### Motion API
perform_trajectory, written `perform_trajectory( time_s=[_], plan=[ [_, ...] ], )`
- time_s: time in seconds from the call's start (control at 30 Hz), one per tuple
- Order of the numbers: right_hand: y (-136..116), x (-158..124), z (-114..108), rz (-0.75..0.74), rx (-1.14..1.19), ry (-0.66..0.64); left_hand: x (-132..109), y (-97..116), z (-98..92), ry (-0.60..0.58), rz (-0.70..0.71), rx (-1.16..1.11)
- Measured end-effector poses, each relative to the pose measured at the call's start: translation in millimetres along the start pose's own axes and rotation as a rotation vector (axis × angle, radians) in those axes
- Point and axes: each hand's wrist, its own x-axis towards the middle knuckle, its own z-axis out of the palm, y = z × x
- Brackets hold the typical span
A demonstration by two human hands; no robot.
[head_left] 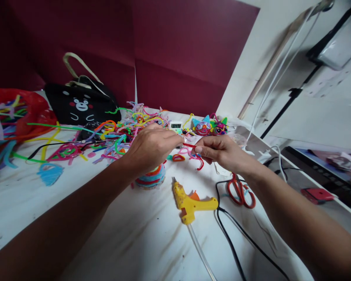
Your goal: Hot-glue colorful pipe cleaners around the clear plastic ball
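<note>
Two bare hands meet near the centre of the frame, above a white counter (125, 242). From where I stand, the right hand (218, 151) is closed in a pinch, thumb against bent fingers, and grips the right end of a red strip (188, 144). The strip spans the gap between the hands, roughly level. The left hand (155, 145) is turned back-upward, fingers together and bent down, tips at the strip's left end; whether they are clamped on it cannot be told, as the palm side is hidden.

Directly below the left hand stands a round piece (151, 179) banded in blue and red, its top partly covered by that hand. Just below the strip lies an orange loop (178, 157). Lower centre: a yellow glue gun (190, 203) on its side, nozzle toward the upper left, with a clear glue stick (199, 249) running from its rear to the lower edge. To its right, centre right of the frame: scissors (240, 196) with red-orange handles, beside a black cord (228, 238).

Behind the hands: a small digital display (176, 125) and, to its right, two animal-face ornaments (210, 125). Left of centre: a heap of coloured fuzzy stems (117, 134). Upper left: a black bag (82, 103) with a printed face, next to a red plastic bag (40, 111).
</note>
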Motion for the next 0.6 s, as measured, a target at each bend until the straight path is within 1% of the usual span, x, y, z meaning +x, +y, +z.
perform_trajectory(
  time_s=[0.17, 0.27, 0.47, 0.6],
  plan=[
    [5, -6, -3, 0.003, -0.028, 0.037, 0, -2, -0.4, 0.018, 0.025, 0.035],
    [9, -12, -5, 0.018, 0.010, 0.022, 0, -4, -0.2, 0.009, 0.017, 0.047],
    [23, -31, -11, 0.093, 0.061, -0.008, -1, -8, 1.5, 0.009, 0.026, 0.039],
    [25, -44, -10, 0.143, 0.069, -0.025, -1, -9, 2.2, -0.002, 0.040, 0.031]
  ],
)
